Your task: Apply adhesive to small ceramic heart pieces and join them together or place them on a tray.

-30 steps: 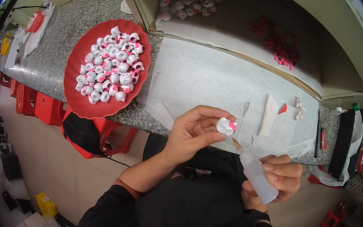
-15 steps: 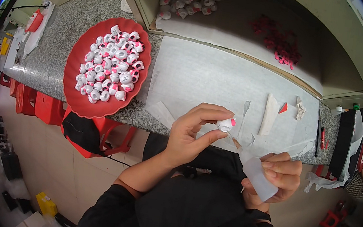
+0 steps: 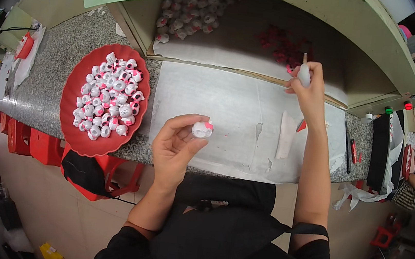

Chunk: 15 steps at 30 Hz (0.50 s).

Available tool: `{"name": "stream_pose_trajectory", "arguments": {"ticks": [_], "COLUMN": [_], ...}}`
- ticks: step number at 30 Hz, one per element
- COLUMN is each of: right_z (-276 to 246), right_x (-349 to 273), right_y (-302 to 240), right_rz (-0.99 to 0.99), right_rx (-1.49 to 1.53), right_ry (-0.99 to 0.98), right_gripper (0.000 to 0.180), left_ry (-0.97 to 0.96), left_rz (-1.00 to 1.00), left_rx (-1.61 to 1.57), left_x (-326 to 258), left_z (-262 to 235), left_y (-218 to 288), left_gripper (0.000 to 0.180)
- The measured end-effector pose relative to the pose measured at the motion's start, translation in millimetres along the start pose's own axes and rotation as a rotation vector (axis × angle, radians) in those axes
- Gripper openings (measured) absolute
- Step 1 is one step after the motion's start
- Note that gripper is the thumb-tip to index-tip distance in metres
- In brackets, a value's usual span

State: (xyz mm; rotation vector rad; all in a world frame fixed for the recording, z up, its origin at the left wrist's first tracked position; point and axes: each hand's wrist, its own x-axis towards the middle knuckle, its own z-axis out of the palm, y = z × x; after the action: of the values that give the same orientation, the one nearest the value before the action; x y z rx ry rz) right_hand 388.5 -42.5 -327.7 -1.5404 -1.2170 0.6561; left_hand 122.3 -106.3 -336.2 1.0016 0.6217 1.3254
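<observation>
Up at the shelf [image 3: 242, 57], right hand [image 3: 310, 87] now reaches toward pink parts [image 3: 279, 45], fingers curled round bottle [image 3: 304, 75]; left fingers [image 3: 193, 149] pinch white-and-pink piece [image 3: 201, 130], bottle work seemingly paused.

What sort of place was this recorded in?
Probably a workshop or factory workstation for small parts: a speckled workbench partly covered with white paper, a red bowl heaped with similar white-and-pink pieces, and a shelf holding more.
</observation>
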Motion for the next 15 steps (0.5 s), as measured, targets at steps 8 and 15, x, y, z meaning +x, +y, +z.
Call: {"name": "stream_pose_trajectory", "arguments": {"ticks": [8, 15], "right_z": [16.1, 25.8], "right_x": [50.7, -32.2], "right_y": [32.8, -10.6], "right_rz": [-0.315, -0.318], "right_rx": [-0.899, -0.206], "right_ry": [0.073, -0.048], "right_gripper": [0.025, 0.011], "left_ry": [-0.007, 0.012], "left_rz": [-0.016, -0.045], "left_rx": [0.017, -0.042], "left_x": [2.8, 2.3], "left_z": [3.3, 5.7], "left_y": [-2.9, -5.9], "left_gripper": [0.034, 0.033]}}
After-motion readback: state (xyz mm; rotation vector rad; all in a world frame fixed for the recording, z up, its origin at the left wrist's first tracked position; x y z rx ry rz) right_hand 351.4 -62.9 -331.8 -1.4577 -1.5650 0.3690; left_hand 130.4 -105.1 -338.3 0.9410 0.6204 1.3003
